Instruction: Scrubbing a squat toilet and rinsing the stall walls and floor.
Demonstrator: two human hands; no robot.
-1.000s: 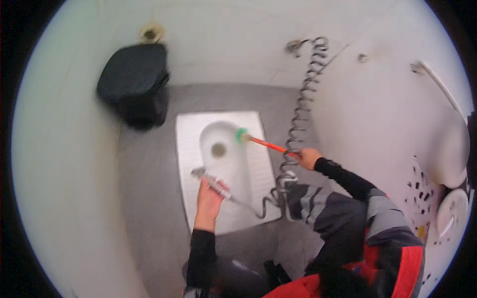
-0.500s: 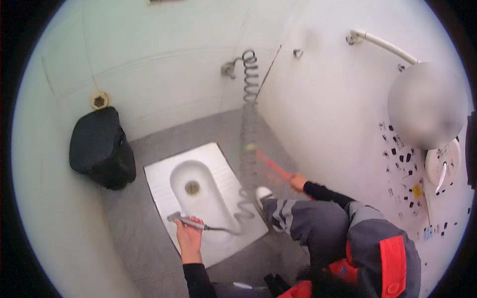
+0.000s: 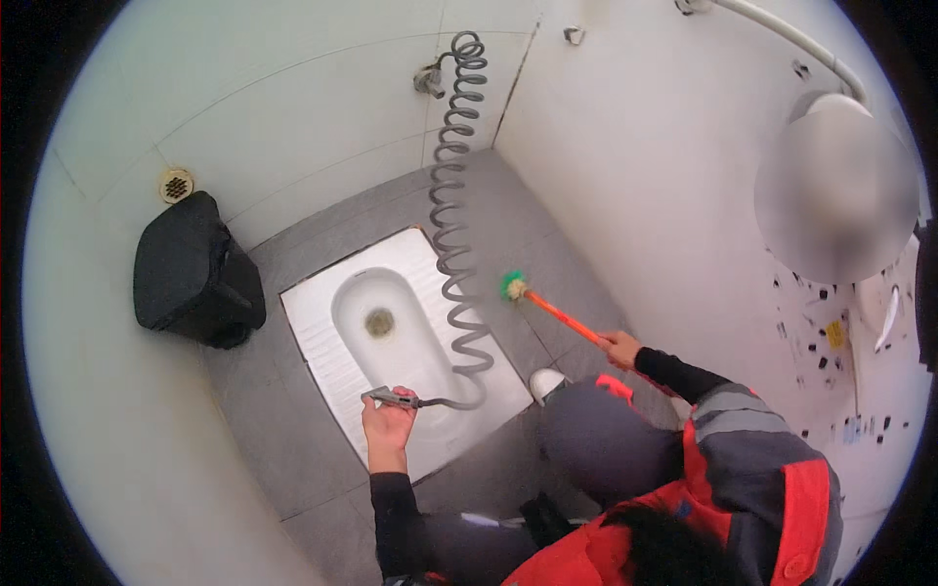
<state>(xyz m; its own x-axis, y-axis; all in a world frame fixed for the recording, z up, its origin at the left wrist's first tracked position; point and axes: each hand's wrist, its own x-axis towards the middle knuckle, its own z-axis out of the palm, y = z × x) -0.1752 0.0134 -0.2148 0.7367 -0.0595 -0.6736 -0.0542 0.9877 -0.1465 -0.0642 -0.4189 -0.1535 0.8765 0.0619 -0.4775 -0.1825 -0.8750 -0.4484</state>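
Note:
My left hand (image 3: 389,427) grips a grey spray nozzle (image 3: 389,397) over the near end of a white squat toilet pan (image 3: 327,352) set in the grey floor. A grey coiled hose (image 3: 455,225) runs from the nozzle up to a tap (image 3: 428,80) on the back wall. My right hand (image 3: 619,347) holds the orange handle of a toilet brush; its green head (image 3: 512,286) hangs off the pan, over the grey floor to the right. My grey trouser knee and a white shoe (image 3: 543,382) sit between the two hands.
A black waste bin (image 3: 195,273) stands left of the pan against the white tiled wall. A round metal drain cover (image 3: 176,184) sits above it. White walls close in on all sides, with a white pipe (image 3: 782,29) at the upper right.
The view has swung upward. The brush head has left the toilet bowl and moved right, off the pan. My left hand still holds the nozzle at the pan's near end.

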